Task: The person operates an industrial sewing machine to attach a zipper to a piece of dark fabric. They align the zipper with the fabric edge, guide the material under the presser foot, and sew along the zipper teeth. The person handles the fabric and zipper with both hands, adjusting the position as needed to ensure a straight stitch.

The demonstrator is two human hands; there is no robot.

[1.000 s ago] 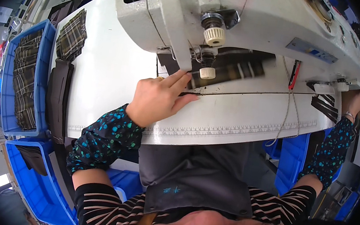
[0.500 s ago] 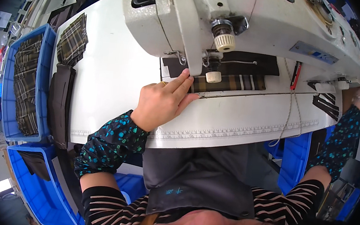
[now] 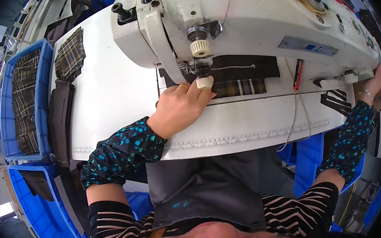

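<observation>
The left hand [image 3: 180,108] rests palm down at the needle end of the white sewing machine [image 3: 252,32], its fingers partly hidden behind a cream knob [image 3: 204,83]; it touches the near end of the plaid strip [image 3: 238,88], but whether thumb and fingers pinch the cloth or merely press it, I cannot tell. That strip lies beneath the machine's arm, running rightward from the needle area, alongside a dark fabric piece [image 3: 269,68] with a silver zip [image 3: 234,67]. The right hand [image 3: 373,86] is raised at the machine's right end, fingers upward against it; the far side is hidden, so I cannot tell whether its grip is closed on anything. Under the machine's arm, right of the plaid strip, is a red-handled tool [image 3: 298,75], with a thin cord [image 3: 292,119] trailing toward the person; dark striplets [image 3: 335,103] lie below the machine's right end. Well left of the machine are plaid pieces [image 3: 71,54], a folded dark stack [image 3: 60,118] and, farther left, a blue bin [image 3: 44,97] holding more plaid cloth [image 3: 23,100].
</observation>
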